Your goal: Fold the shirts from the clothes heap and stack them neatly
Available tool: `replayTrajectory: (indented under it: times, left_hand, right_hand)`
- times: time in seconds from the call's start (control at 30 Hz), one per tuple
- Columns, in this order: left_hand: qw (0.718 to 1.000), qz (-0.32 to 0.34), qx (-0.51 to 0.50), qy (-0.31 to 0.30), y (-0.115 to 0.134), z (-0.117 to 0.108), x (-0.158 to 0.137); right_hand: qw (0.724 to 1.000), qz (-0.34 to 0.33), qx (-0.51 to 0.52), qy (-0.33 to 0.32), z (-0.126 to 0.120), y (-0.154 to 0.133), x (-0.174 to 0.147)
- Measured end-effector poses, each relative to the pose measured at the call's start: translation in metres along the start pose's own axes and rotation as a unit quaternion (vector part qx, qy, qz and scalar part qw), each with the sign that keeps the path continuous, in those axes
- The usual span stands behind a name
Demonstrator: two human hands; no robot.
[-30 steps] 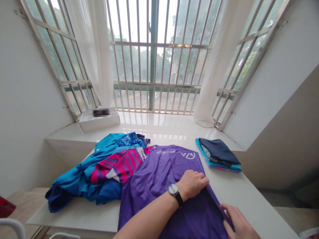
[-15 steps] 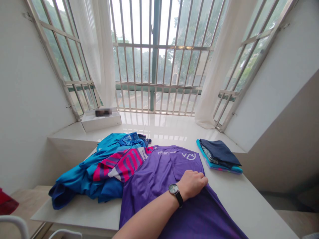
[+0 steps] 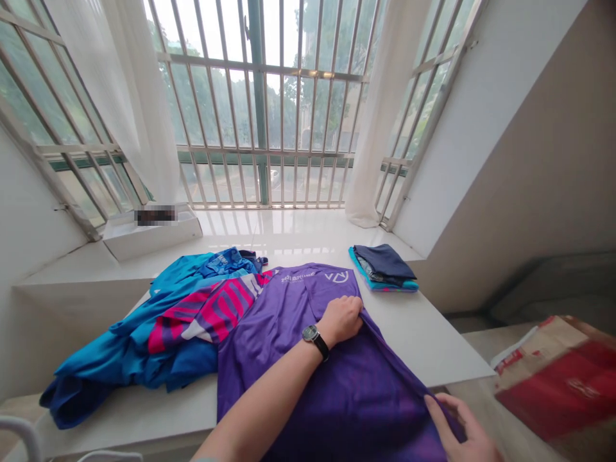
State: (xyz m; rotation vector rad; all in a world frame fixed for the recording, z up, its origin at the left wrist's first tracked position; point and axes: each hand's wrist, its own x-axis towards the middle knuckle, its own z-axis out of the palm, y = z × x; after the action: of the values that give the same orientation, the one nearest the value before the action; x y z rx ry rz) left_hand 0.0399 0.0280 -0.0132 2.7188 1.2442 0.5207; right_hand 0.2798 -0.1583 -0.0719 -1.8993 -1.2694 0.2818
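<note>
A purple sports shirt point(image 3: 289, 327) lies flat on the white table point(image 3: 423, 340), its white lettering at the far end. My left hand point(image 3: 342, 318), a watch on its wrist, rests with curled fingers on the shirt's folded right edge, pressing it down. My right hand point(image 3: 462, 431) is at the bottom right and pinches the shirt's lower right hem, which is lifted off the table.
A heap of blue and pink-striped clothes point(image 3: 158, 327) lies left of the purple shirt. A folded stack of dark and teal garments point(image 3: 384, 267) sits at the table's far right. A white box point(image 3: 149, 229) stands on the window sill. A red and brown bag point(image 3: 558, 372) lies on the floor, right.
The camera has swung right, bringing the red bag into view. My right hand, out of sight half a second ago, is back at the shirt's lower right hem. My left hand stays on the fold.
</note>
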Motion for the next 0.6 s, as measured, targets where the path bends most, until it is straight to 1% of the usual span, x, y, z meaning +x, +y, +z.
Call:
replayTrajectory:
  times: [0.1,0.17,0.23,0.33,0.4,0.47,0.5,0.6]
  left_hand:
    - [1.0,0.028,0.011,-0.002,0.001,0.001,0.0]
    - [0.999,0.043,0.015,-0.007,0.002,0.002,0.001]
    - [0.998,0.054,0.014,-0.017,0.001,0.003,0.002]
    - [0.998,0.061,0.01,-0.024,0.0,0.006,0.003]
    - [0.998,0.057,0.01,-0.02,-0.001,0.007,0.004]
    - [0.999,0.049,0.012,-0.014,-0.002,0.009,0.004]
    - [0.999,0.046,0.012,-0.012,-0.002,0.009,0.004]
    - [0.999,0.04,0.012,-0.01,-0.003,0.01,0.004]
  right_hand:
    - [0.998,-0.052,-0.02,-0.034,-0.004,-0.009,-0.015]
    - [0.99,-0.118,-0.056,-0.048,-0.005,-0.013,-0.027]
    - [0.975,-0.188,-0.105,-0.049,-0.004,-0.012,-0.041]
    - [0.947,-0.276,-0.162,-0.04,0.005,0.002,-0.067]
    - [0.93,-0.317,-0.179,-0.041,0.015,0.016,-0.084]
    - [0.922,-0.331,-0.188,-0.065,0.026,0.031,-0.102]
    - [0.922,-0.327,-0.19,-0.08,0.032,0.037,-0.11]
    - [0.929,-0.286,-0.205,-0.118,0.049,0.05,-0.13]
